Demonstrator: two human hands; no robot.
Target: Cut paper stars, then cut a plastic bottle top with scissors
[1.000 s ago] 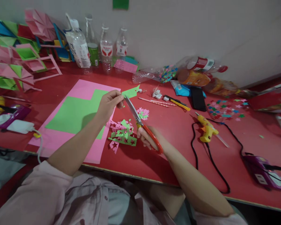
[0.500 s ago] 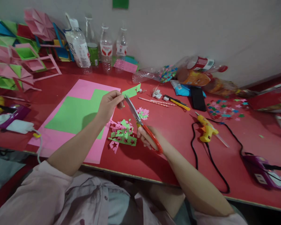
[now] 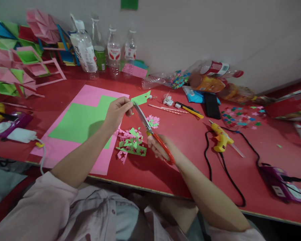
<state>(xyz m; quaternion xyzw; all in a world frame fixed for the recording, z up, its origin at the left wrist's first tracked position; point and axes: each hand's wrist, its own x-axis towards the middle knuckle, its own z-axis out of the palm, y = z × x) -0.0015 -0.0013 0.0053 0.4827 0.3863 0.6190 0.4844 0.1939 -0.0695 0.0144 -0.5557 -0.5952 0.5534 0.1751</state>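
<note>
My left hand [image 3: 118, 112] pinches a strip of green paper [image 3: 141, 98], which sticks out to the right of the fingertips. With its fingers in the orange handles, my right hand [image 3: 159, 147] grips a pair of scissors [image 3: 146, 124]. The blade tips reach up to the strip, right beside my left fingertips. Below the blades lies a heap of pink and green paper scraps [image 3: 131, 144] with star-shaped holes. Small pink and green paper stars [image 3: 153, 121] are piled just behind the scissors. Under my left forearm, a green sheet [image 3: 72, 122] rests on a larger pink sheet [image 3: 100, 165].
Several plastic bottles [image 3: 114, 50] stand along the wall, near folded paper models [image 3: 22, 57]. To the right are a yellow glue gun [image 3: 221, 138] with a black cord, a phone [image 3: 212, 105], a yellow cutter knife [image 3: 192, 112], scattered stars [image 3: 240, 117] and a purple power strip [image 3: 281, 184].
The right fingers and scissor handles have shifted very slightly, and the free end of the green strip has tilted a little. The left hand stays in place.
</note>
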